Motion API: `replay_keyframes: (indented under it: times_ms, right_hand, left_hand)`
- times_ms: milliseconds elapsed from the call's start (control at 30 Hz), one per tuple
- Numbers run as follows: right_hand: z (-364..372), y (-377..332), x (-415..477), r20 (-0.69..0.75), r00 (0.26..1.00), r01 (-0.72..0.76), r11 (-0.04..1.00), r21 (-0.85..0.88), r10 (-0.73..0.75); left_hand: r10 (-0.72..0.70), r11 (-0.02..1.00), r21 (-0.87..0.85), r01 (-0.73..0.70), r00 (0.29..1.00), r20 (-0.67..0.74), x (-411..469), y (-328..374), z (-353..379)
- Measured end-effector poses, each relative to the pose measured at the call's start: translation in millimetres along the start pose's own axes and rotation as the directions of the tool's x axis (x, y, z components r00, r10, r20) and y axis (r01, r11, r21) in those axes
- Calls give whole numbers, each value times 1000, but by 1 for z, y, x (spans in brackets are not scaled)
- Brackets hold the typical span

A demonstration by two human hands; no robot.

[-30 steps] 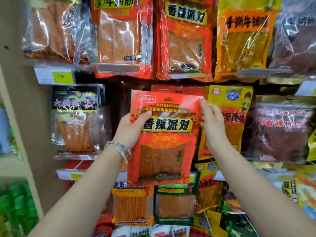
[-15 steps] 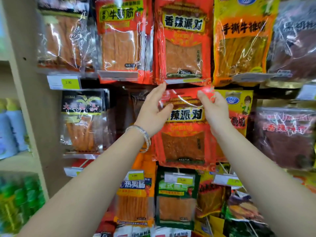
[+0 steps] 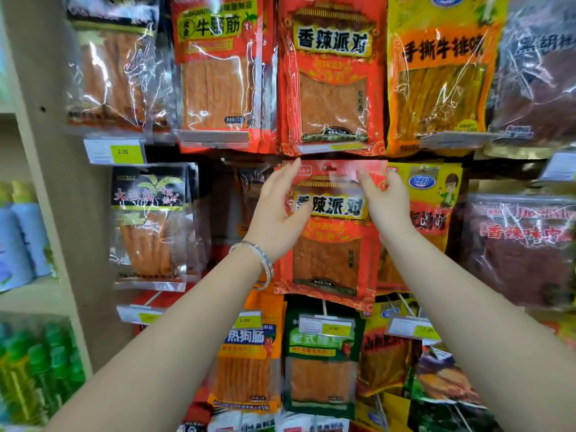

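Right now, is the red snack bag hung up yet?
Almost. Done: the red bag is up at its row, right under the matching bag above. In hand: the left hand and right hand pinch its top edge. Left: getting its hole onto a hook, which I can't see, then letting go.

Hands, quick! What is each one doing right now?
Left hand: holds the red snack packet by its left edge.
Right hand: pinches its top right corner.
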State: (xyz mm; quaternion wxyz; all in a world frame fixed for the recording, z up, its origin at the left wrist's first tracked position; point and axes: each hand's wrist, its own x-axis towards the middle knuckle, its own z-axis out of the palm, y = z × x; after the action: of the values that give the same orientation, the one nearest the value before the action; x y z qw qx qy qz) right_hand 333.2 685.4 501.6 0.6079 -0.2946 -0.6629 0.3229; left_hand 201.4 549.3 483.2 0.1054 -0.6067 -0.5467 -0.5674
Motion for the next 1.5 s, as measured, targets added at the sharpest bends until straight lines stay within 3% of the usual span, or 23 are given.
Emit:
replay_keyframes:
  times_ms: [100,167,300,367,467,833,1067,1200,1333,1400,1500]
  right_hand:
    - [0,16,-21,-56,990,123,981,-153,-133]
    - [-1,34,-41,-58,957,252,914,-317,-284]
    - [3,74,-74,186,868,465,622,-630,-460]
    - [9,90,-84,343,839,533,512,-673,-423]
    - [18,103,-84,436,837,544,419,-727,-331]
    - [54,110,-54,427,904,402,297,-866,22]
    - [57,74,-59,365,916,269,418,-868,168]
    - [47,55,-94,299,951,178,641,-746,83]
    - [45,50,-167,279,958,91,863,-498,61]
    - [50,55,-216,321,943,41,922,-385,92]
    - [66,70,-307,425,880,-81,948,-307,212]
  left_hand:
    - [-24,995,103,19,998,50,-13,-28,7]
    - [-93,983,170,71,988,122,-25,-52,12]
    - [-191,950,289,117,951,242,-49,-92,21]
    - [-189,924,376,73,941,281,-56,-105,26]
    - [-188,894,448,20,924,334,-58,-120,32]
    - [-264,893,449,11,821,506,-28,-170,52]
    - [-263,944,314,106,816,515,-29,-151,43]
    - [-262,962,184,202,873,412,-54,-119,18]
    - [-245,967,-12,254,942,231,-122,-93,-26]
    - [-328,940,-33,339,926,190,-172,-95,-54]
    - [-562,821,-8,570,811,164,-265,-113,-103]
